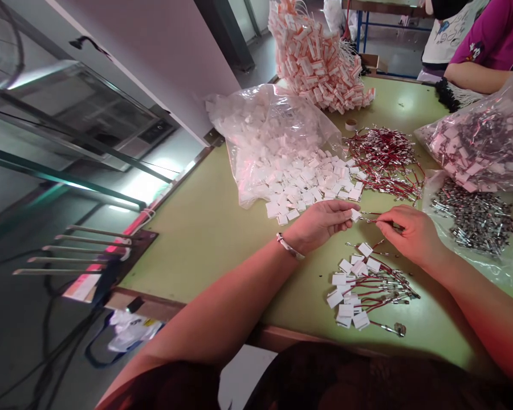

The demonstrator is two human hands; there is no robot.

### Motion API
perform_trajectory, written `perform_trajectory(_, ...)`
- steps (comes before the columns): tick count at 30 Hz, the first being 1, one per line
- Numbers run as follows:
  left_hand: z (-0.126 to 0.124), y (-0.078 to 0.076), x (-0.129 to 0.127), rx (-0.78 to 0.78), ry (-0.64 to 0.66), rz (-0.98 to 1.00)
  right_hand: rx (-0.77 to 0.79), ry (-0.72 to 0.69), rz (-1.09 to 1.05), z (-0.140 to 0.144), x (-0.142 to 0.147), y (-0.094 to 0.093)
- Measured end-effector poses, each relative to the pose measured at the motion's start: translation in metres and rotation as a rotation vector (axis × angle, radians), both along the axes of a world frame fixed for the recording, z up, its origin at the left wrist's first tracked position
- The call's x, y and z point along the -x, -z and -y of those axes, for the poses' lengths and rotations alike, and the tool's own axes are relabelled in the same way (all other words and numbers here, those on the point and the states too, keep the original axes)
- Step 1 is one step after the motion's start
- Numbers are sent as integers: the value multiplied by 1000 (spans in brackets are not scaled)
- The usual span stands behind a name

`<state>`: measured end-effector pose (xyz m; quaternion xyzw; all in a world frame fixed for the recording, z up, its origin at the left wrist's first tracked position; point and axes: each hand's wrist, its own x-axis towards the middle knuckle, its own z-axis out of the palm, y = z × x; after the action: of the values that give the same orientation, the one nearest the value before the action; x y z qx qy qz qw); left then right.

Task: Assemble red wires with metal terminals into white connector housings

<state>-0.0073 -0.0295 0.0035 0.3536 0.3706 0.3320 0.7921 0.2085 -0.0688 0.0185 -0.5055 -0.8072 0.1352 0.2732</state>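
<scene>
A green table (205, 228) is seen in a workshop, with a grey wall at its far left. A small white housing (355, 214) is pinched between the fingertips of the left hand (320, 223), and a red wire (370, 218) with a metal terminal is gripped by the closed fingers of the right hand (410, 233), its tip held at the housing. Just below the hands, finished pieces (363, 290) are laid together. Beyond them, loose housings (312, 185) are spilled from a clear bag (265, 136), beside a heap of red wires (382, 159). A co-worker's arm (474, 77) is rested at the far edge.
</scene>
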Motion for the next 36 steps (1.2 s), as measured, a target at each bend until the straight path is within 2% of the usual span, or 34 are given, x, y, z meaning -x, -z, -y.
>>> perform_trajectory(4, 0, 0, 1, -13, 26, -17, -3, 36, 83, 2, 0, 1)
perform_trajectory(8, 3, 0, -4, -83, 76, -151, -96, 53, 287, 7, 5, 4)
perform_trajectory(10, 5, 2, -7, -118, 103, -215, -82, 32, 346, 9, 7, 7)
perform_trajectory(15, 9, 9, -13, -166, 201, -245, 69, -85, 277, 11, 4, 17)
perform_trajectory(18, 10, 11, -14, -201, 288, -260, 65, -164, 213, 13, 0, 21)
perform_trajectory(20, 9, 8, -12, -284, 353, -307, 41, -201, 194, 15, 0, 22)
perform_trajectory(22, 6, 4, -7, -479, 405, -444, 33, -216, 190, 17, 2, 20)
perform_trajectory(23, 4, 2, -3, -619, 378, -553, 42, -223, 178, 18, 4, 18)
perform_trajectory(25, -3, -1, 8, -901, 195, -825, 84, -272, 121, 20, 6, 12)
perform_trajectory(27, -11, 0, 20, -1061, -29, -1084, 129, -343, 49, 21, 6, 7)
perform_trajectory(28, -14, 1, 25, -1091, -68, -1182, 141, -351, 27, 20, 5, 5)
perform_trajectory(30, -21, 5, 31, -1119, -18, -1310, 107, -245, 38, 14, -2, 4)
perform_trajectory(33, -26, 10, 31, -1157, 96, -1367, -3, 27, 236, -2, -15, 10)
perform_trajectory(36, -27, 12, 26, -1174, 108, -1347, -17, 60, 469, -16, -23, 18)
